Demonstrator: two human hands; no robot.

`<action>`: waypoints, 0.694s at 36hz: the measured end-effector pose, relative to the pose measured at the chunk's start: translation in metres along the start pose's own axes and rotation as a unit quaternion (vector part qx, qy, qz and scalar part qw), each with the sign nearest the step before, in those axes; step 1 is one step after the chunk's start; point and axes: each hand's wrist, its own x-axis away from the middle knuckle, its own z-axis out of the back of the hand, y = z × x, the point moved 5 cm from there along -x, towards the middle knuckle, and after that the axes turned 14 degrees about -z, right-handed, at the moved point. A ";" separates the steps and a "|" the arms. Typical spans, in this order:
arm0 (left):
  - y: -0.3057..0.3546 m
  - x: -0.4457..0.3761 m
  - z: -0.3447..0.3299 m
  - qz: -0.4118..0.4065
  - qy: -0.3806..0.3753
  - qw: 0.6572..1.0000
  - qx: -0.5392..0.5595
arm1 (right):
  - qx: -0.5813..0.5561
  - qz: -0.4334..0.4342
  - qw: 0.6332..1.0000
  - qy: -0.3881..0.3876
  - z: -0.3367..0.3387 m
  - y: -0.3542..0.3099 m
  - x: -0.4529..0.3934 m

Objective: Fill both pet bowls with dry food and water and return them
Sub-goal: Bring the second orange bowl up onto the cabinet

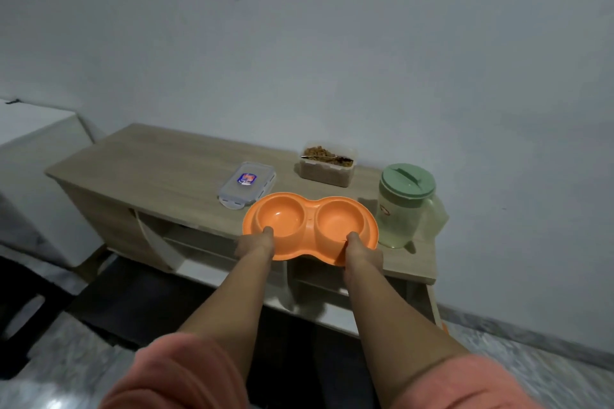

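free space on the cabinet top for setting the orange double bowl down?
Bare: the whole stretch of the cabinet top left of the container lid, out to the far-left corner. Crowded: the right half, where the lid, open food container and green-lidded pitcher ring the double bowl, gripped by the left hand and right hand.

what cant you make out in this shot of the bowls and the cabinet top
All in the head view:
- Fingers of the left hand and right hand: hidden under the orange plastic double pet bowl.
- Label on the clear flat plastic lid: too small to read.
- Water level in the green-lidded translucent jug: unclear through the tinted wall.
- Utensil lying in the clear tub of brown dry food: too small to identify.
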 end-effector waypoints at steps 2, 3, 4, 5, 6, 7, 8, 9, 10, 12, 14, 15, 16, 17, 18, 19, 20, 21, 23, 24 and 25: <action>0.006 -0.016 -0.005 -0.005 -0.001 1.000 -0.009 | 0.009 -0.003 1.000 0.010 -0.010 -0.005 -0.008; 0.007 -0.024 -0.008 -0.007 0.001 1.000 -0.009 | 0.011 -0.005 1.000 0.017 -0.014 -0.007 -0.012; 0.009 -0.031 -0.012 -0.007 0.001 1.000 -0.012 | 0.014 -0.007 1.000 0.024 -0.018 -0.008 -0.016; 0.009 -0.036 -0.015 -0.007 -0.001 1.000 -0.016 | 0.016 -0.011 0.999 0.031 -0.021 -0.009 -0.021; 0.009 -0.041 -0.018 -0.004 -0.004 1.000 -0.021 | 0.019 -0.016 0.999 0.038 -0.023 -0.010 -0.025; 0.008 -0.045 -0.022 0.001 -0.010 1.000 -0.025 | 0.020 -0.021 0.998 0.047 -0.025 -0.011 -0.030; 0.007 -0.050 -0.026 0.002 -0.016 0.999 -0.028 | 0.021 -0.025 0.998 0.054 -0.027 -0.012 -0.032; 0.007 -0.054 -0.030 0.005 -0.023 0.999 -0.027 | 0.022 -0.029 0.998 0.060 -0.028 -0.013 -0.035; 0.006 -0.058 -0.033 0.004 -0.028 0.999 -0.029 | 0.023 -0.031 0.997 0.065 -0.030 -0.015 -0.037; 0.005 -0.068 -0.039 0.006 -0.037 0.999 -0.039 | 0.025 -0.037 0.996 0.075 -0.033 -0.017 -0.042; 0.003 -0.082 -0.043 0.006 -0.047 0.997 -0.054 | 0.025 -0.040 0.995 0.083 -0.039 -0.017 -0.046; 0.001 -0.089 -0.045 0.007 -0.052 0.996 -0.065 | 0.027 -0.043 0.995 0.089 -0.041 -0.017 -0.047; -0.001 -0.096 -0.047 0.004 -0.058 0.995 -0.077 | 0.028 -0.046 0.994 0.096 -0.043 -0.015 -0.048; -0.002 -0.102 -0.049 0.002 -0.064 0.994 -0.087 | 0.028 -0.048 0.994 0.099 -0.045 -0.015 -0.049; -0.002 -0.108 -0.050 -0.002 -0.071 0.993 -0.096 | 0.025 -0.049 0.993 0.101 -0.048 -0.014 -0.049; -0.001 -0.113 -0.051 -0.007 -0.077 0.992 -0.103 | 0.023 -0.050 0.993 0.107 -0.050 -0.015 -0.050; 0.000 -0.119 -0.053 -0.012 -0.083 0.990 -0.113 | 0.021 -0.050 0.992 0.113 -0.053 -0.015 -0.052; 0.002 -0.123 -0.053 -0.017 -0.091 0.988 -0.123 | 0.021 -0.051 0.991 0.118 -0.055 -0.014 -0.052; 0.004 -0.133 -0.055 -0.021 -0.105 0.985 -0.138 | 0.019 -0.044 0.991 0.129 -0.062 -0.015 -0.054; 0.004 -0.136 -0.055 -0.025 -0.112 0.982 -0.147 | 0.018 -0.040 0.990 0.134 -0.064 -0.015 -0.055; 0.004 -0.139 -0.055 -0.025 -0.117 0.981 -0.153 | 0.018 -0.036 0.989 0.140 -0.066 -0.016 -0.055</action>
